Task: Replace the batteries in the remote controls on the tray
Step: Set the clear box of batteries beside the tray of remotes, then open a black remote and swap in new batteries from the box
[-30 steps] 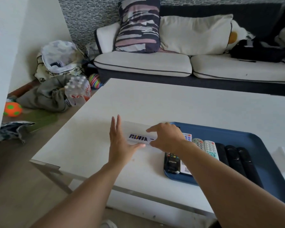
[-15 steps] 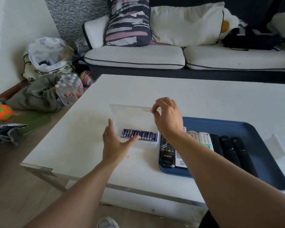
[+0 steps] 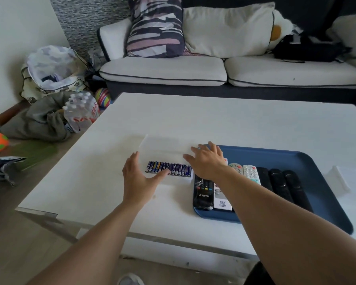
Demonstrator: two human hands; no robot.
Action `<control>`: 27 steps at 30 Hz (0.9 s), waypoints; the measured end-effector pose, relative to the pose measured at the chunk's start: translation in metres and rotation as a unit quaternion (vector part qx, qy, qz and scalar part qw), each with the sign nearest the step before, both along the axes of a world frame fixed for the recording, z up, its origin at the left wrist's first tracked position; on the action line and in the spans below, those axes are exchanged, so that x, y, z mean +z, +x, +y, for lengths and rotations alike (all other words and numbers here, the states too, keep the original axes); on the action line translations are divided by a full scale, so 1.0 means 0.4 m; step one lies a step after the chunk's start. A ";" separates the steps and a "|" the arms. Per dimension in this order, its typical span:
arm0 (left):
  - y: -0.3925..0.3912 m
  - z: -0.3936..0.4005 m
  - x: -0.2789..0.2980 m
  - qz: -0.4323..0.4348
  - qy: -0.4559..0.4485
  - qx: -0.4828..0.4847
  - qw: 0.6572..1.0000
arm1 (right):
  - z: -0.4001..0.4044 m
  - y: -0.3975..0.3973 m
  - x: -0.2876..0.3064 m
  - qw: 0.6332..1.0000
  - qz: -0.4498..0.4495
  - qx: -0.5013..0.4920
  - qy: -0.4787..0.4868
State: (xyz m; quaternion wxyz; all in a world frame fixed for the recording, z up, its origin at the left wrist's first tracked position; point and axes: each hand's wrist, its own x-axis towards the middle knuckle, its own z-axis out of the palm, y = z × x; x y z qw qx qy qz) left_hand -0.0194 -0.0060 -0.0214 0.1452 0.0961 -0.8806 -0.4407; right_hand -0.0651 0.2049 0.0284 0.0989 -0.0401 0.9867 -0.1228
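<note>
Batteries [image 3: 169,168] in row inside clear box [image 3: 179,178], lid [image 3: 162,144] folded back flat on table [image 3: 234,120], likely for easy picking. Left hand [image 3: 141,177] spread, gripping nothing, thumb against box front, seemingly steadying it. Right hand [image 3: 207,160] spread flat over lid's right end, holding nothing. Remotes [image 3: 251,174] side by side on blue tray [image 3: 317,161] just right of box, none opened yet.
</note>
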 end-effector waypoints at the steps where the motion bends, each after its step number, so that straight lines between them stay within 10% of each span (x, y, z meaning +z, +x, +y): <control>1: -0.002 0.000 0.002 0.001 -0.002 0.002 1.000 | 0.003 -0.001 -0.003 1.000 -0.002 -0.004 -0.013; 6: -0.001 0.010 0.015 0.038 -0.088 0.006 0.995 | 0.043 -0.002 -0.007 0.982 0.116 -0.075 -0.127; 11: 0.020 0.083 0.093 0.269 -0.156 -0.128 0.942 | 0.085 0.009 -0.034 0.991 0.092 -0.083 -0.045; 17: 0.095 0.214 0.138 -0.054 -0.273 -0.302 0.912 | 0.081 -0.002 -0.084 0.998 0.053 -0.031 0.011; 27: 0.084 0.238 0.079 -0.148 -0.311 -0.277 0.897 | 0.104 -0.037 -0.092 0.997 -0.022 -0.067 0.015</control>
